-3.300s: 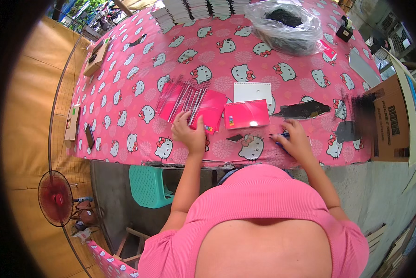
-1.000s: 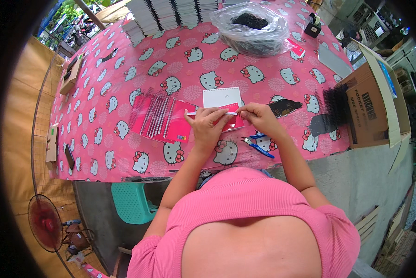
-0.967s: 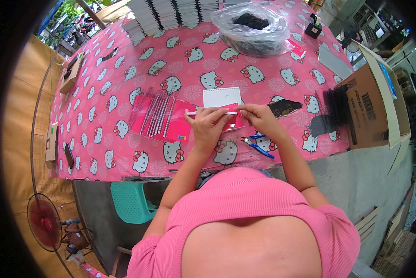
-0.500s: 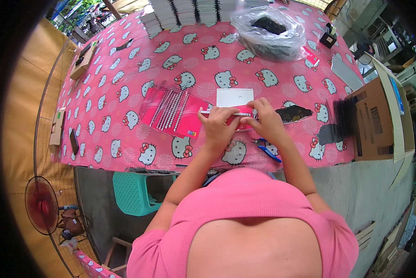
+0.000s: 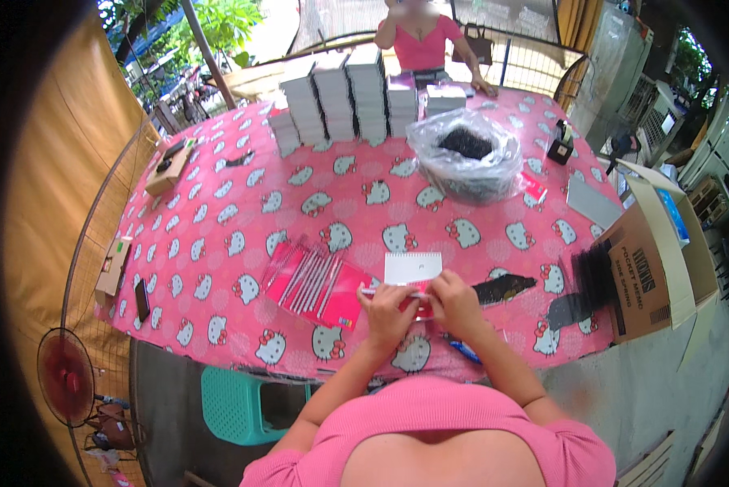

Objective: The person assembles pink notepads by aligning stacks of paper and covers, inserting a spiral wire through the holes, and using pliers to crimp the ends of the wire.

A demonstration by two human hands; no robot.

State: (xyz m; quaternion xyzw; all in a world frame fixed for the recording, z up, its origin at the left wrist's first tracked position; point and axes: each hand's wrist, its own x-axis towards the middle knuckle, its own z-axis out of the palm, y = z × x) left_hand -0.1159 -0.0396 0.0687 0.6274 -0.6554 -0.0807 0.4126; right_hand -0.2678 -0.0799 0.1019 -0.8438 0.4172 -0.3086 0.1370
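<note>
Both hands are together at a small notebook, whose white page [image 5: 413, 266] with a punched edge lies open beyond my fingers. My left hand [image 5: 387, 312] pinches the notebook's bound edge, and a thin pale strip sticks out past its fingers. My right hand [image 5: 455, 304] grips the same edge, thumb and fingers closed close to the left thumb. Part of the pink cover shows between them; the fingers hide the rest. Left of my hands, several pink-covered notebooks [image 5: 350, 296] with spiral edges overlap. A blue-handled cutting tool [image 5: 465, 351] lies beneath my right wrist.
Tall stacks of notebooks [image 5: 329, 101] stand at the back, beside a clear plastic bag [image 5: 478, 174] of black coils. At right are black spirals [image 5: 593, 280], a cardboard box [image 5: 644, 276] and a tape dispenser [image 5: 560, 144]. Another person [image 5: 423, 45] is across the table.
The view has tilted up, bringing the person across the table and the full notebook stacks into sight. Both hands stay closed at the notebook's edge, with slight finger shifts.
</note>
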